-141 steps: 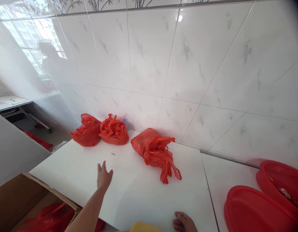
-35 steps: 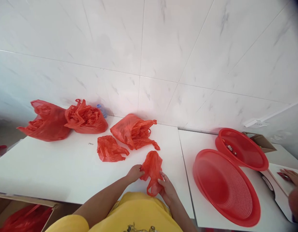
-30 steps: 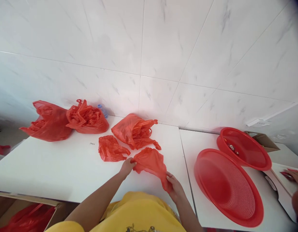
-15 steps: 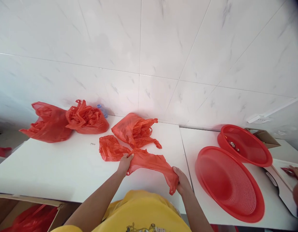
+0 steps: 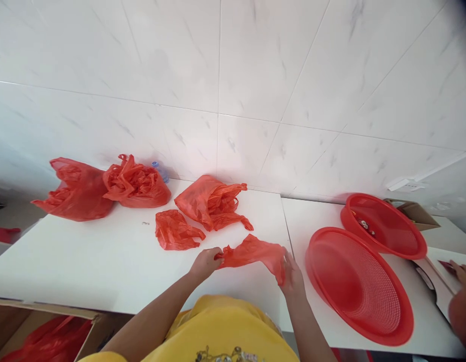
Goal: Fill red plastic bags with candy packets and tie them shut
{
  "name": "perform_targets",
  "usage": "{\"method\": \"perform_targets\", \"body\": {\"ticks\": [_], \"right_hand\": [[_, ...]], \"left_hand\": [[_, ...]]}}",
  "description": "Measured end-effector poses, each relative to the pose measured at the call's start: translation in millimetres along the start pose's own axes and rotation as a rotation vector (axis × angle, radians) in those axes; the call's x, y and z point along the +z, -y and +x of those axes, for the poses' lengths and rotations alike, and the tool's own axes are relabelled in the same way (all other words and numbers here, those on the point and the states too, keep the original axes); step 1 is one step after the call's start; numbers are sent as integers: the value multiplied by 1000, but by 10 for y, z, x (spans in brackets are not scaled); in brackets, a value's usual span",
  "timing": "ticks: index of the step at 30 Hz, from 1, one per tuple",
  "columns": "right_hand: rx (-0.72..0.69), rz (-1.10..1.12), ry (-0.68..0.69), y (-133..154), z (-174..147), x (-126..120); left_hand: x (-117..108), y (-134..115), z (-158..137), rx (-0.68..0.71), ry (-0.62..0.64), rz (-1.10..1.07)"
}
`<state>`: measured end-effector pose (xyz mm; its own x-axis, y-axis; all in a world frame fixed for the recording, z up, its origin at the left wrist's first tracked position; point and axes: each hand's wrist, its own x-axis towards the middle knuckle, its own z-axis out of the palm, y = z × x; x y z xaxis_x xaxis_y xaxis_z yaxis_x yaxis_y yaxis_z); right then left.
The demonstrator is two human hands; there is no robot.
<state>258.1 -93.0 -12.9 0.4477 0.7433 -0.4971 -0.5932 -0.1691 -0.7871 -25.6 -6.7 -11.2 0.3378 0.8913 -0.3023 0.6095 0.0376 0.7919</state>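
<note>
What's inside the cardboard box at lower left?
Red plastic shows inside the cardboard box; whatever lies beneath is covered, and the near part is out of frame.

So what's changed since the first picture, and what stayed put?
At first neither hand visibly held anything; now the left hand and right hand hold a red bag between them. A small crumpled bag now lies separately on the table, and the middle bag spills out less. The view has swung right. The two bags at left and the bottle stayed put.
</note>
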Motion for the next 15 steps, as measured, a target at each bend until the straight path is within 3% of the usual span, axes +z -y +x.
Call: {"method": "perform_targets", "body": {"ticks": [2,5,8,11,15], "right_hand": [[111,121,11,-86,-8,19],[294,111,9,-296,-100,119],[404,21,174,-467,-251,322],[387,-129,271,-536,-344,568],[335,-329,221,-601,-307,784]], "left_hand": [[67,-4,26,-59,-60,-19],[115,-13,66,-103,-132,-41],[125,-41,71,-88,-144,-56],[163,-87,30,-41,-116,-64],[256,-113,-26,7,-26,-37]]}}
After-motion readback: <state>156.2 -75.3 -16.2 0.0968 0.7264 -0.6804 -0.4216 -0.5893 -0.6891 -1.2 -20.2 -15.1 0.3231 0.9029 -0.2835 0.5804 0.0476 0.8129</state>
